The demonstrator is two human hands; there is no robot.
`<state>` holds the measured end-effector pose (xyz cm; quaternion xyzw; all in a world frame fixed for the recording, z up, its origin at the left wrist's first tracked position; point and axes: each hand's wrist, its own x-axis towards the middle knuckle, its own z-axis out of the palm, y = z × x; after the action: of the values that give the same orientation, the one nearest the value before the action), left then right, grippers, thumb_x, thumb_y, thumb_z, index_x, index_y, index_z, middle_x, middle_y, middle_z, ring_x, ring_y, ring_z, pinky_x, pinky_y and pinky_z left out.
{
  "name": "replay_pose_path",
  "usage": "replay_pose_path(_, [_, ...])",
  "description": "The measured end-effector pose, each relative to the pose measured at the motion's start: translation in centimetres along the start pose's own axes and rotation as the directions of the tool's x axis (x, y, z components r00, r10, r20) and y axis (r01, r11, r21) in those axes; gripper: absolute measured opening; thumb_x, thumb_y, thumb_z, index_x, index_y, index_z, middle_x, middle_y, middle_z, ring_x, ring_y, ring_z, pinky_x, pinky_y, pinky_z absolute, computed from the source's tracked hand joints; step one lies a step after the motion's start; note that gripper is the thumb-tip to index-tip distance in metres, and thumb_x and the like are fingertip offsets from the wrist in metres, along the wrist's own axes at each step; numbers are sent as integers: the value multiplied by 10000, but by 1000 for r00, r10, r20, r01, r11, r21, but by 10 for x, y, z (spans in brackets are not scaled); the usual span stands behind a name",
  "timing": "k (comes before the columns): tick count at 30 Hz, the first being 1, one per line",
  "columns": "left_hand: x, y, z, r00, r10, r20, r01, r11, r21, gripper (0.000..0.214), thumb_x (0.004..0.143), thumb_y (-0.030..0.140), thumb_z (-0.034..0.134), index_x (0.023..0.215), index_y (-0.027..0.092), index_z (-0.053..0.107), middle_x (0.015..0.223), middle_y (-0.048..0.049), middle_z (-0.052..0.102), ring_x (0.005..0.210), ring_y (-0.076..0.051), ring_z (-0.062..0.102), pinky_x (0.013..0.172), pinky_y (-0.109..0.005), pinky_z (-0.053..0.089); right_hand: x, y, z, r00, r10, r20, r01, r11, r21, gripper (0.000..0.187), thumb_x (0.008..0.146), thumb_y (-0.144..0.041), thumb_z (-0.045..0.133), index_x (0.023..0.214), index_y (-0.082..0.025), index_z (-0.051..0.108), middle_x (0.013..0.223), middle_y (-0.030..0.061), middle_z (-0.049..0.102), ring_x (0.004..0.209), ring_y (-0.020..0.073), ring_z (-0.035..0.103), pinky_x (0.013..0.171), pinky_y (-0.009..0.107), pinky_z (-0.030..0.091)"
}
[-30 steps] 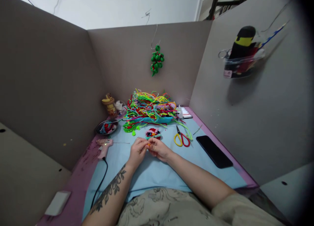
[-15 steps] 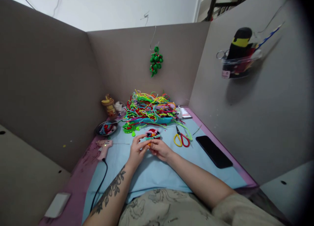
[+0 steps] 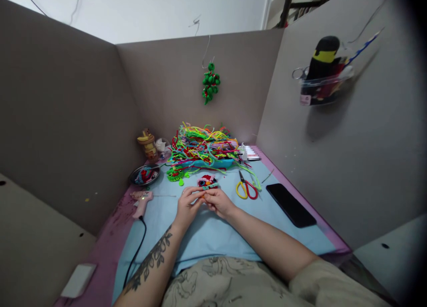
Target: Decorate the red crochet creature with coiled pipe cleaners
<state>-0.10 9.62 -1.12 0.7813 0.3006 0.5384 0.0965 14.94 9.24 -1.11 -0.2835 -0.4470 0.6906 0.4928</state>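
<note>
My left hand (image 3: 187, 205) and my right hand (image 3: 216, 202) meet over the light blue mat (image 3: 207, 236). Both pinch a small orange piece (image 3: 201, 196) between their fingertips; it is too small to name. Just beyond the fingers lies a small red and teal pipe-cleaner figure (image 3: 207, 181). A green pipe-cleaner figure (image 3: 175, 174) lies left of it.
A tangled pile of coloured pipe cleaners (image 3: 203, 148) fills a blue tray at the back. Yellow and red scissors (image 3: 246, 188) and a black phone (image 3: 291, 205) lie to the right. A pink glue gun (image 3: 142, 201) and a small bowl (image 3: 144, 174) are on the left. Grey partitions enclose the desk.
The hands stay together at the same spot; the fingers have shifted slightly on the small orange piece. The view has tilted a little.
</note>
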Motion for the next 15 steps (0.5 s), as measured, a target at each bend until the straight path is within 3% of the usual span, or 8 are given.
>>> replay_pose_path(9, [2,4,-2,1000,1,11,0,998,-58,187,798,238,667,978,249,717,923,-70,713,875,-201,627,787,-385,506,-4,0,9,995,-67,-73,66,998,-16,348,641,-432,756,564,-138,586,451,-71,414,367,26,275,345,189,149])
replay_pose_path(15, [3,6,-2,995,-100,13,101,992,-81,199,793,218,656,984,226,712,940,-74,706,879,-200,634,794,-367,520,-2,-1,3,1000,-12,-10,12,1000,-2,362,606,-458,784,606,-127,638,456,-42,473,400,52,365,385,195,216])
